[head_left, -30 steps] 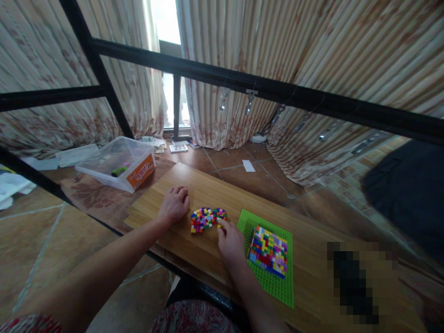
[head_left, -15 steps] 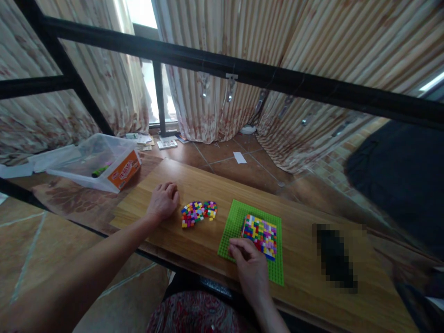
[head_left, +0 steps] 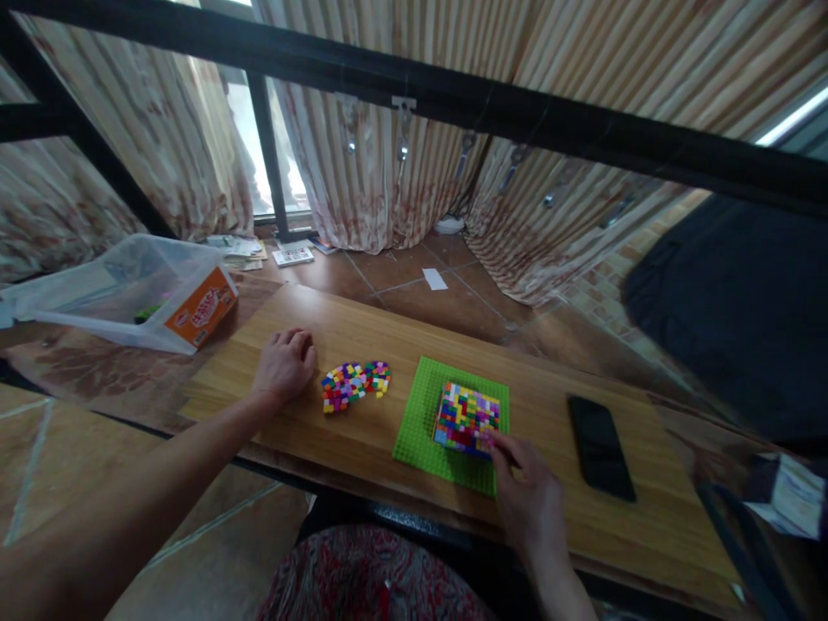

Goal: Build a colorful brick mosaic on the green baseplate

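Note:
Palm down on the wooden table, my left hand point(head_left: 285, 364) rests with loosely bent fingers and no object visible in it. Just right of it is a loose pile of small colourful toy bricks point(head_left: 349, 385). A green studded baseplate point(head_left: 414, 435) lies farther right, bearing a multicoloured block of toy bricks point(head_left: 467, 416). My right hand point(head_left: 527, 487) is at the block's near right corner, thumb and forefinger pinched together there. A pink spot shows at the fingertips; whether it is a held brick or part of the block, I cannot tell.
A black phone point(head_left: 601, 447) lies on the wooden table point(head_left: 362, 319), right of the baseplate. On the floor at left stands a clear plastic bin point(head_left: 139, 285) with an orange label. A black metal bar point(head_left: 440, 90) crosses above the far side, before the curtains.
My right hand has moved from the near left side of the brick block to its near right corner. My left hand stays beside the loose bricks. The whole view has shifted slightly.

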`<state>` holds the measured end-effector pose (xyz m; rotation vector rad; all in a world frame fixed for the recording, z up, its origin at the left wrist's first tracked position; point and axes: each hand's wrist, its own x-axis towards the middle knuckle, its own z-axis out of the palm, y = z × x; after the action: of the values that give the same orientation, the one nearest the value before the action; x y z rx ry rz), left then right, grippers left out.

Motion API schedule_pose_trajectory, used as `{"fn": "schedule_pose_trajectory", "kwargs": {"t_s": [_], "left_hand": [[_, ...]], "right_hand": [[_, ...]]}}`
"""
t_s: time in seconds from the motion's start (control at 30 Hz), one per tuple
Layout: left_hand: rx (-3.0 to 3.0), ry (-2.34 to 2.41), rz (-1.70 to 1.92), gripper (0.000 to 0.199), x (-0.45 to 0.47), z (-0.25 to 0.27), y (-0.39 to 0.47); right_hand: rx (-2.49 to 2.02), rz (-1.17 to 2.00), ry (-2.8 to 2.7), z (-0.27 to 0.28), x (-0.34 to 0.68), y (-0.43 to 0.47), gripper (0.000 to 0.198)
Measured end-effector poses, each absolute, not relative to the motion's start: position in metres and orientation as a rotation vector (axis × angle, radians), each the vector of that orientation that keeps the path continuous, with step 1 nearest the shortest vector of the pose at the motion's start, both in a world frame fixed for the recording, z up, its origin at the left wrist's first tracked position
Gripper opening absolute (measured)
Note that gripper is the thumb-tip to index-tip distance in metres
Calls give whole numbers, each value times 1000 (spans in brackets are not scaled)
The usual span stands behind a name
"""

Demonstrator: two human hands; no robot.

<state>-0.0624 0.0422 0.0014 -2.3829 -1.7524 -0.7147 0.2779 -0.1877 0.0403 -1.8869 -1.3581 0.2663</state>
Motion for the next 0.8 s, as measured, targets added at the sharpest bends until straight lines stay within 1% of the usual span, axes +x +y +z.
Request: {"fn": "schedule_pose_trajectory", "kwargs": {"t_s": [0.27, 0.5, 0.67, 0.8], "left_hand": [[-2379, -1774, -724, 29, -62, 2, 42], [-2384, -1784, -697, 29, -62, 3, 41], [-2390, -1791, -713, 29, -61, 3, 42], [-2394, -1805, -714, 30, -62, 4, 42]], "right_hand": [[-1907, 86, -1556, 34, 277, -182, 28], [-1908, -4, -1732, 39, 280, -175, 30], [-1927, 17, -1808, 40, 283, -169, 35], [-1958, 116, -1728, 42, 285, -167, 38]]}}
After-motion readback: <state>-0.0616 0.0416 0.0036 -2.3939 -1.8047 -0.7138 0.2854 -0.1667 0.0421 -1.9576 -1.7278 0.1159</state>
